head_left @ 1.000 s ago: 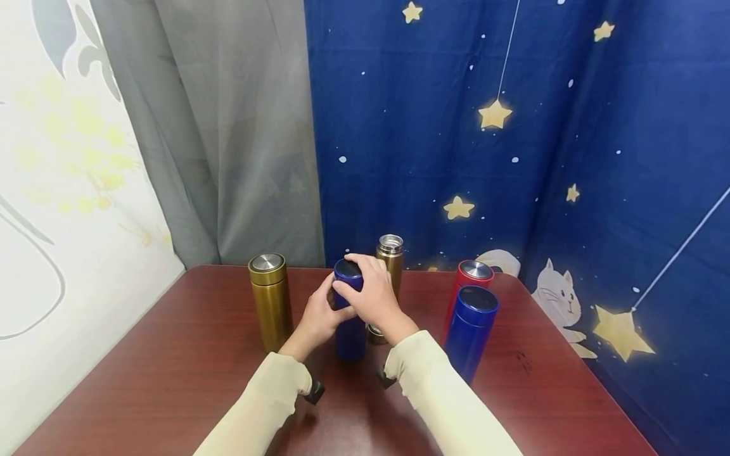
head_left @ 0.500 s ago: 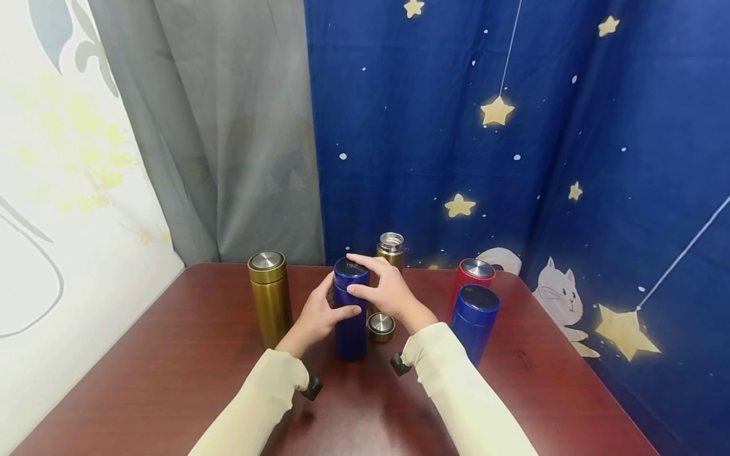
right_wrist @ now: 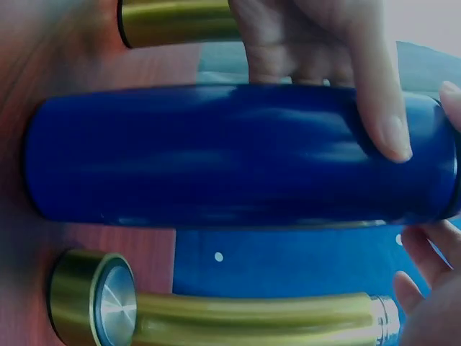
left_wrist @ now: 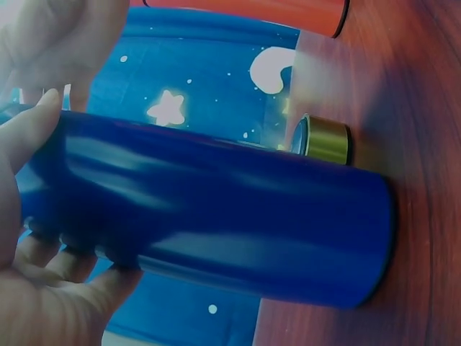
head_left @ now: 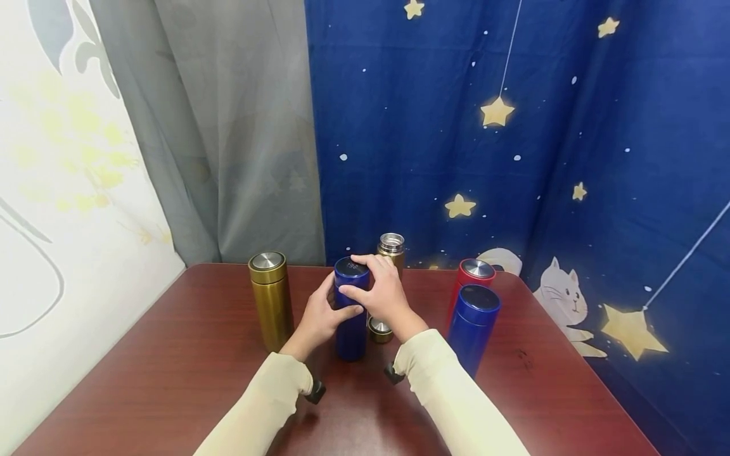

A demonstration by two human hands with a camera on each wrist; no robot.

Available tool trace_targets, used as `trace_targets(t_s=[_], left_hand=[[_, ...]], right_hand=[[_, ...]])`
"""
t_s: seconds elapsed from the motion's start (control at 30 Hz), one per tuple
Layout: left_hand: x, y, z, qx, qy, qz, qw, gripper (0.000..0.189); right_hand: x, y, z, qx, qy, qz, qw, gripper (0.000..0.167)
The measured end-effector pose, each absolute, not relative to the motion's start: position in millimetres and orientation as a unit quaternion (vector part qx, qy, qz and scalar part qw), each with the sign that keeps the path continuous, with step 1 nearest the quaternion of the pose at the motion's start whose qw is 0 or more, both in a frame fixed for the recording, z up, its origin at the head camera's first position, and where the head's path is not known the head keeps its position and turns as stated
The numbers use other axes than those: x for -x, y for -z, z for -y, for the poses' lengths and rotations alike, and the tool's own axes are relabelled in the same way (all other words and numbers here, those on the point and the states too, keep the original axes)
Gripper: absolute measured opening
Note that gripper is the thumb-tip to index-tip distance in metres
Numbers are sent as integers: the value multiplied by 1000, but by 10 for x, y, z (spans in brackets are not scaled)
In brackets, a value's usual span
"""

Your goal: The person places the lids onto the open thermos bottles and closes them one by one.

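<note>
A blue thermos bottle (head_left: 350,339) stands upright on the table before me, its black-topped lid (head_left: 349,268) in place with small lit marks on top. My left hand (head_left: 317,318) grips the bottle's upper body, thumb across the near side and fingers round the far left, as the left wrist view (left_wrist: 216,209) also shows. With thumb and fingers, my right hand (head_left: 383,292) holds the lid from the right. Just behind stands a gold bottle (head_left: 393,258) without a lid, its steel neck bare. A gold lid (head_left: 380,332) lies on the table beside the blue bottle, partly behind my right hand.
A capped gold bottle (head_left: 272,310) stands to the left. On the right, a second blue bottle (head_left: 472,335) partly hides a red bottle (head_left: 464,278). The brown table (head_left: 171,373) ends at a grey curtain (head_left: 262,158) and a blue starry curtain (head_left: 410,152).
My right hand shifted right on the lid, then came partway back left. Small lit marks appeared on the lid's top. My left hand and the bottle stayed nearly in place.
</note>
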State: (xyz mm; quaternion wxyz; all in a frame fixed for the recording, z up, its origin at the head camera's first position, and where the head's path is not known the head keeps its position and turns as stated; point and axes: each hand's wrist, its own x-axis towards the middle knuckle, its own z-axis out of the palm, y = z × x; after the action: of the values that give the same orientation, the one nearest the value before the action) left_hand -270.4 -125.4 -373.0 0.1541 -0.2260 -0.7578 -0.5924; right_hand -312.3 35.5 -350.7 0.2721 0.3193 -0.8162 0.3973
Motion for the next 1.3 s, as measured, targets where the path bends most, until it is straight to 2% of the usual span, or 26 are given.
trace_targets(t_s=[0.2, 0.37, 0.53, 0.7, 0.77, 0.83, 1.0, 1.1, 1.2, 1.3], left_hand=[[2905, 3975, 1253, 202, 572, 769, 201, 81], [2909, 4015, 1234, 190, 543, 781, 244, 80], [2896, 4018, 1213, 176, 514, 791, 281, 78], [2887, 4010, 1210, 172, 516, 791, 279, 78], [2887, 4006, 1224, 176, 524, 789, 267, 78], [2893, 3995, 1246, 187, 533, 787, 247, 79], [2938, 3954, 1354, 233, 580, 762, 171, 80], [2966, 3933, 1434, 250, 612, 738, 132, 81], [2983, 3929, 1480, 255, 618, 736, 107, 81], [2989, 3938, 1487, 252, 610, 745, 97, 82]], right_hand=[[3095, 3559, -259, -286, -361, 818, 345, 60], [3071, 3593, -186, -254, -326, 818, 400, 61], [3051, 3593, -116, -225, -305, 817, 434, 62], [3048, 3582, -96, -216, -279, 823, 444, 66], [3059, 3580, -116, -226, -270, 834, 424, 67], [3071, 3572, -157, -251, -282, 845, 379, 65], [3106, 3486, -295, -342, -390, 831, 203, 58], [3127, 3405, -368, -385, -436, 804, 123, 58], [3144, 3351, -423, -406, -451, 791, 81, 58], [3151, 3329, -455, -401, -445, 797, 69, 57]])
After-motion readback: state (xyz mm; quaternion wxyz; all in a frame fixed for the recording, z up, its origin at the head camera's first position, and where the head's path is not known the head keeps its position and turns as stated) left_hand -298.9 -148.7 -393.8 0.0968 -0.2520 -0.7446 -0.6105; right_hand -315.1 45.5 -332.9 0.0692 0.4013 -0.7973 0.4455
